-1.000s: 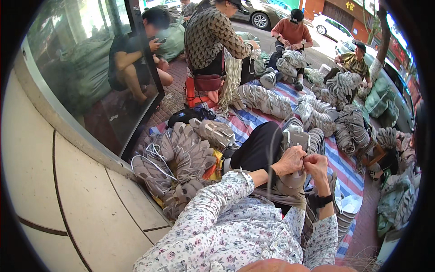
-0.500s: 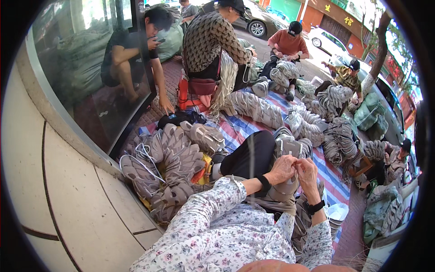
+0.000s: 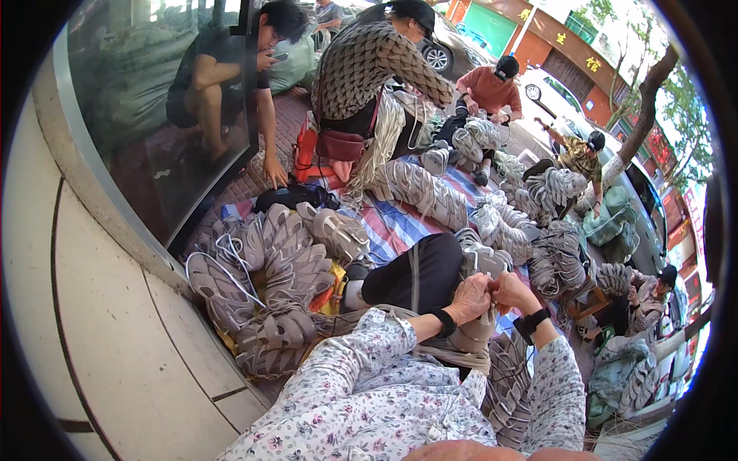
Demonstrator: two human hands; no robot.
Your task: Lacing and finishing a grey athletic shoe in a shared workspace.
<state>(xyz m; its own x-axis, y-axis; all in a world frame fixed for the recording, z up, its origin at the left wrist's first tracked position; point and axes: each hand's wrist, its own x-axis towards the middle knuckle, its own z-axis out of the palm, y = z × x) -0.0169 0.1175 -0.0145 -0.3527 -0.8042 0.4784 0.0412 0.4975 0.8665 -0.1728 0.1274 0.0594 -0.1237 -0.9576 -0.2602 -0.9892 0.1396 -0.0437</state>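
Note:
My left hand [image 3: 469, 300] and my right hand [image 3: 513, 293] meet over a grey shoe upper [image 3: 475, 335] in front of me. The fingers of both are closed and pinched together. What sits between the fingertips is too small or hidden to make out. Another grey shoe upper [image 3: 483, 260] lies just beyond my hands, by my dark-trousered knee [image 3: 411, 273]. To the left, strings of nested grey shoe uppers [image 3: 288, 257] are heaped, with a loose white lace [image 3: 244, 269] across them.
A striped sheet [image 3: 392, 227] covers the ground, bearing more bundled uppers [image 3: 423, 190]. At the left stand a glass panel [image 3: 146, 131] and pale tiled wall [image 3: 115, 307]. Several people sit or crouch around; one holds a phone [image 3: 280, 56]. Green sacks [image 3: 615, 223] lie at right.
The view has shifted a little. My right hand has turned, its fingers now folded down closer to the left hand. The person in the patterned shirt now stretches an arm to the right.

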